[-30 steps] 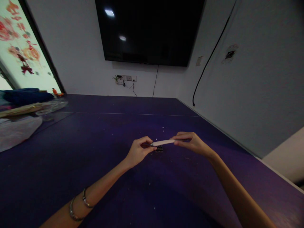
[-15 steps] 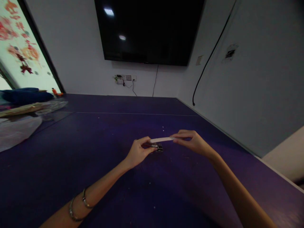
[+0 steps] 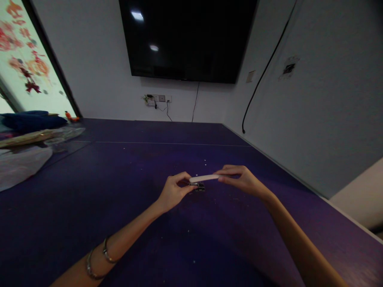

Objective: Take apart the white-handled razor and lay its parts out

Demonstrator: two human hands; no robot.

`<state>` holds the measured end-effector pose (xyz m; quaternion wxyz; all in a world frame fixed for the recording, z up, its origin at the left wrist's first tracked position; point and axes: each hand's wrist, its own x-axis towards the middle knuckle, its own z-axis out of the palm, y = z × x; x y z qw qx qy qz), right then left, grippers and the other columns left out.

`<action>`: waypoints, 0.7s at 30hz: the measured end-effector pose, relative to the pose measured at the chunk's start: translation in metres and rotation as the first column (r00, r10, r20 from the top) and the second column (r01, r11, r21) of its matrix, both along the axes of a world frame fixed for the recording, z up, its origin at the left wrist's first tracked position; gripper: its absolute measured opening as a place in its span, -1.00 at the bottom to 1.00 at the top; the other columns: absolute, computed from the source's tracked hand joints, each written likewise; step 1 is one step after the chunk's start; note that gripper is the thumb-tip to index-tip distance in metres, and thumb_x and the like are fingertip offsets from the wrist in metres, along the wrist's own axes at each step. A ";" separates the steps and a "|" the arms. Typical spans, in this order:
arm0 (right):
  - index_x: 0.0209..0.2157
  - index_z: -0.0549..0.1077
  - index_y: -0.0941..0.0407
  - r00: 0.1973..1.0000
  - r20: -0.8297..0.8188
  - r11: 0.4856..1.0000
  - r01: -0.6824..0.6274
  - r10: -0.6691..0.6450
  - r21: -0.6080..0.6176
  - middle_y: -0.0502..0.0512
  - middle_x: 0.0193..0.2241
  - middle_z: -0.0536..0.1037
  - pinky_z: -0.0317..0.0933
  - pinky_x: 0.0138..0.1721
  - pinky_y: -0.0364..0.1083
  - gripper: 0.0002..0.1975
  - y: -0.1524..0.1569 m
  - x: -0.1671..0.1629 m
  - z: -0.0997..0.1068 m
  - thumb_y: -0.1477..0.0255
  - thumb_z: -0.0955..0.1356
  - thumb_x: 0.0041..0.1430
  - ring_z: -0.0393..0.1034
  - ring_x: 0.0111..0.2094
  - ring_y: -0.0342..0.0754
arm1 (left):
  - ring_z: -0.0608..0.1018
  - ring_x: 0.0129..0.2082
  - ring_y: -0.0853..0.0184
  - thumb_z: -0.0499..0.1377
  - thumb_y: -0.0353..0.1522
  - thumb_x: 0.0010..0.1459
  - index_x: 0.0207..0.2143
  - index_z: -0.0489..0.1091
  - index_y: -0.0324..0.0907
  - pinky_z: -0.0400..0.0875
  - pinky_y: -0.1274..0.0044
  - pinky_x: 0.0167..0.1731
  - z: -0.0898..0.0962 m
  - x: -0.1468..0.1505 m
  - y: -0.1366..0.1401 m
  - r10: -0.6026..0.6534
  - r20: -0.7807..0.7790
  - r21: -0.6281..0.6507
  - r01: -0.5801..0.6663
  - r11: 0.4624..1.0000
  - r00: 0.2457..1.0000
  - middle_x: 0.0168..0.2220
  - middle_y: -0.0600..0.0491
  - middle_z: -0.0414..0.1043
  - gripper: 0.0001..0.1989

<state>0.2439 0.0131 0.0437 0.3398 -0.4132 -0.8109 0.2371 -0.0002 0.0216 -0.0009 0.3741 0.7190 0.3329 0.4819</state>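
Observation:
My right hand (image 3: 237, 178) pinches one end of a flat, narrow white strip (image 3: 205, 178), which points left, slightly tilted. The strip's rounded left end lies close to the fingertips of my left hand (image 3: 176, 189). Just beneath it is a small dark object with shiny metallic parts (image 3: 200, 187). Thumb and fingers of my left hand close on the left side of this dark object, and its exact kind is too small to make out. Two bangles (image 3: 107, 251) circle my left forearm.
Both hands are over a dark purple tabletop (image 3: 119, 191) with small white specks. Plastic bags (image 3: 24, 165) and blue cloth (image 3: 32, 120) are piled at the left. A black cable (image 3: 266, 65) hangs on the right wall; a television (image 3: 191, 40) is mounted ahead.
The left end of the white strip has come away from between my left fingers and dipped slightly. My right hand has shifted a little; my left hand stays nearly still.

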 end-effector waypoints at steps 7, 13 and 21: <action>-0.21 0.55 0.07 0.997 -0.034 0.998 0.064 -0.064 0.000 0.06 -0.44 0.46 0.08 -0.46 -0.14 -0.71 0.002 0.003 -0.002 0.23 0.35 0.07 0.26 -0.44 -0.13 | 0.50 -0.41 0.37 0.28 -0.41 -0.08 -0.50 0.38 -0.21 0.40 0.50 -0.32 -0.002 -0.001 0.002 -0.002 0.031 -0.029 0.003 1.000 1.000 -0.46 0.10 0.46 -0.89; -0.22 0.55 0.08 1.000 -0.005 1.000 -0.017 0.017 -0.025 0.05 -0.46 0.46 0.09 -0.46 -0.15 -0.72 0.005 0.007 -0.004 0.25 0.36 0.07 0.27 -0.45 -0.14 | 0.48 -0.45 0.40 0.28 -0.42 -0.08 -0.48 0.39 -0.21 0.36 0.54 -0.36 -0.003 -0.001 0.003 -0.021 0.056 -0.039 0.023 0.999 0.998 -0.47 0.11 0.45 -0.90; -0.26 0.56 0.09 0.985 -0.107 0.991 0.133 -0.134 -0.014 0.11 -0.34 0.54 0.20 -0.34 -0.09 -0.72 0.013 0.011 -0.013 0.24 0.38 0.02 0.37 -0.33 -0.04 | 0.43 -0.52 0.44 0.28 -0.35 -0.07 -0.49 0.35 -0.23 0.34 0.56 -0.44 0.001 -0.001 0.001 -0.018 0.094 -0.092 0.026 0.995 0.995 -0.52 0.12 0.38 -0.84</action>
